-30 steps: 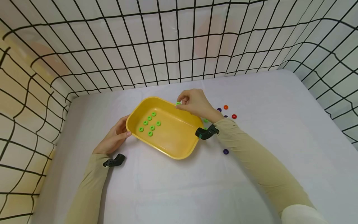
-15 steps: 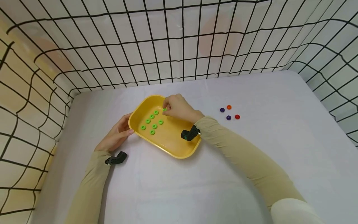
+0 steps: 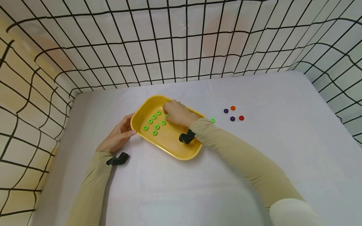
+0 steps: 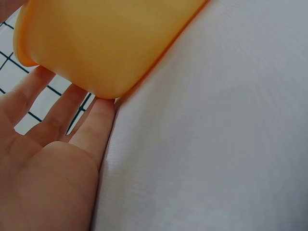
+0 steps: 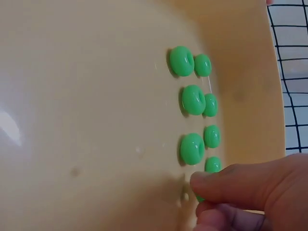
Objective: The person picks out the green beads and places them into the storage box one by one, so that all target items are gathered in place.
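A yellow tray (image 3: 169,142) stands on the white tabletop, turned at an angle. My left hand (image 3: 117,138) grips its left end, thumb at the rim; in the left wrist view the fingers (image 4: 94,127) lie against the outer wall. Inside the tray, my right hand (image 3: 179,113) pinches a green ring bead (image 5: 199,198), mostly hidden by thumb and fingers, down by the tray floor. Several matching green beads (image 5: 193,100) lie in two rows beside it. In the right wrist view, the held bead is in line with the nearer row.
On the table right of the tray lie a loose green bead (image 3: 212,120), two purple beads (image 3: 232,119), an orange bead (image 3: 233,108) and a red bead (image 3: 241,118). A black wire grid (image 3: 186,59) rises along the back and sides of the table.
My right hand has carried the green bead from over the tray's far edge leftward and down into the tray, beside the rows. The left hand keeps its grip on the tray.
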Demonstrator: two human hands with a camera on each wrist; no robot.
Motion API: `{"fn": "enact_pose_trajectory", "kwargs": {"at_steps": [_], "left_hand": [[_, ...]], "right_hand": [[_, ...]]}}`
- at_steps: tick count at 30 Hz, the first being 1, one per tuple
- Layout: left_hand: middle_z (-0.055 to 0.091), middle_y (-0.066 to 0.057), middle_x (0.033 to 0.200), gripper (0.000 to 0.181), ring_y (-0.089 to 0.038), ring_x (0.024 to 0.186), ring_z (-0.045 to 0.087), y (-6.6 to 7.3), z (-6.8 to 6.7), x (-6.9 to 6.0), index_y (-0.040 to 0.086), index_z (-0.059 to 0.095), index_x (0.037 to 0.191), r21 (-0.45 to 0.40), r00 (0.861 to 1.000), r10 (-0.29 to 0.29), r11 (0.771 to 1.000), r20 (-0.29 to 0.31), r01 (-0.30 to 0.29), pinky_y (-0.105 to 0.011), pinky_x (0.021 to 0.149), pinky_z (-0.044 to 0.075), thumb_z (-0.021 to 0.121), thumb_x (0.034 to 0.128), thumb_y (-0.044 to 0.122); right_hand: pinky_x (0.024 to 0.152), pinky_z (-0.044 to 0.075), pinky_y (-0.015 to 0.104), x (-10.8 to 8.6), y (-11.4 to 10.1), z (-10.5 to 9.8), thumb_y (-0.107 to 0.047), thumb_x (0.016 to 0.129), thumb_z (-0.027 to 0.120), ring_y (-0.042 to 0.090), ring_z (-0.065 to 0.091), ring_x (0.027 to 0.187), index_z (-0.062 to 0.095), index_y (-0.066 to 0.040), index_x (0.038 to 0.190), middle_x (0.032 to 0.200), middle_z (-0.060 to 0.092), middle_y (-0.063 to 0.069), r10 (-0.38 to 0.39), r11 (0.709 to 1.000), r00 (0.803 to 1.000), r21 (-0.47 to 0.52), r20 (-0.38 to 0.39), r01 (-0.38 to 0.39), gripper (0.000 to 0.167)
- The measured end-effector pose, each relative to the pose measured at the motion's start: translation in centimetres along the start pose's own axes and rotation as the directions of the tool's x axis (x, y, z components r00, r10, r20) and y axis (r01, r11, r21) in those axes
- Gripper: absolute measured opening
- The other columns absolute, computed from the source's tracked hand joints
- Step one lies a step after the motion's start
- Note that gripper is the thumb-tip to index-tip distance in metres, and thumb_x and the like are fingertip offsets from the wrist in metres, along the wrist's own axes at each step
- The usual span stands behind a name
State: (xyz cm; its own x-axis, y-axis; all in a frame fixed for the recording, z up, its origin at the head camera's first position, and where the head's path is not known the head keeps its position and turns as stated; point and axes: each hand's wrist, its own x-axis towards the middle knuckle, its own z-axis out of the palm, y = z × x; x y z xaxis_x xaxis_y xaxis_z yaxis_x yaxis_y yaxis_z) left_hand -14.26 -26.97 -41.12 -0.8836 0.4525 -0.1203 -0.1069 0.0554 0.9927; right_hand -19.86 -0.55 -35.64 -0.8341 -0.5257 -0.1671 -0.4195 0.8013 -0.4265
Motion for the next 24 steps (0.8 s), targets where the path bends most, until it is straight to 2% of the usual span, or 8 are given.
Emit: {"fn": "enact_pose_trajectory", "kwargs": {"at_steps": [2, 4, 7, 24], "left_hand": [[0.030, -0.009, 0.155, 0.065, -0.022, 0.130, 0.037, 0.06, 0.04, 0.03, 0.013, 0.029, 0.152, -0.001, 1.000, 0.002, 1.000, 0.003, -0.002, -0.018, 0.105, 0.041, 0.057, 0.0949, 0.002], [0.030, -0.009, 0.155, 0.065, -0.022, 0.130, 0.037, 0.14, 0.09, 0.06, 0.013, 0.029, 0.152, -0.001, 1.000, 0.003, 1.000, 0.003, -0.003, -0.018, 0.105, 0.042, 0.057, 0.0948, 0.002], [0.029, -0.009, 0.155, 0.065, -0.022, 0.130, 0.037, 0.27, 0.16, 0.09, 0.014, 0.029, 0.152, 0.000, 1.000, -0.002, 1.000, 0.001, 0.002, -0.018, 0.104, 0.042, 0.058, 0.0950, 0.002], [0.029, -0.009, 0.156, 0.065, -0.019, 0.132, 0.039, 0.25, 0.12, -0.08, 0.016, 0.028, 0.153, 0.025, 1.000, -0.019, 1.000, -0.008, 0.019, -0.016, 0.105, 0.041, 0.058, 0.0962, 0.004]], "right_hand": [[0.060, 0.043, 0.024, -0.09, 0.03, 0.05, -0.004, 0.092, 0.063, 0.017, 0.052, 0.070, 0.063, -0.002, 0.088, 0.080, 0.057, 0.007, -0.005, 1.000, 1.000, 0.006, 0.002, 0.005, 0.004], [0.057, 0.039, 0.023, -0.19, 0.08, 0.05, -0.003, 0.092, 0.062, 0.017, 0.049, 0.068, 0.060, -0.004, 0.083, 0.076, 0.053, 0.006, -0.010, 1.000, 1.000, 0.005, 0.002, 0.010, 0.009], [0.056, 0.038, 0.022, -0.27, 0.14, 0.04, -0.004, 0.092, 0.062, 0.016, 0.049, 0.066, 0.057, -0.006, 0.080, 0.074, 0.052, 0.005, -0.013, 1.000, 1.000, 0.001, 0.002, 0.013, 0.014], [0.059, 0.044, 0.023, -0.37, 0.29, 0.23, -0.001, 0.091, 0.061, 0.017, 0.052, 0.070, 0.060, -0.005, 0.085, 0.080, 0.057, 0.007, -0.004, 1.000, 1.000, -0.001, 0.012, 0.004, 0.007]]}}
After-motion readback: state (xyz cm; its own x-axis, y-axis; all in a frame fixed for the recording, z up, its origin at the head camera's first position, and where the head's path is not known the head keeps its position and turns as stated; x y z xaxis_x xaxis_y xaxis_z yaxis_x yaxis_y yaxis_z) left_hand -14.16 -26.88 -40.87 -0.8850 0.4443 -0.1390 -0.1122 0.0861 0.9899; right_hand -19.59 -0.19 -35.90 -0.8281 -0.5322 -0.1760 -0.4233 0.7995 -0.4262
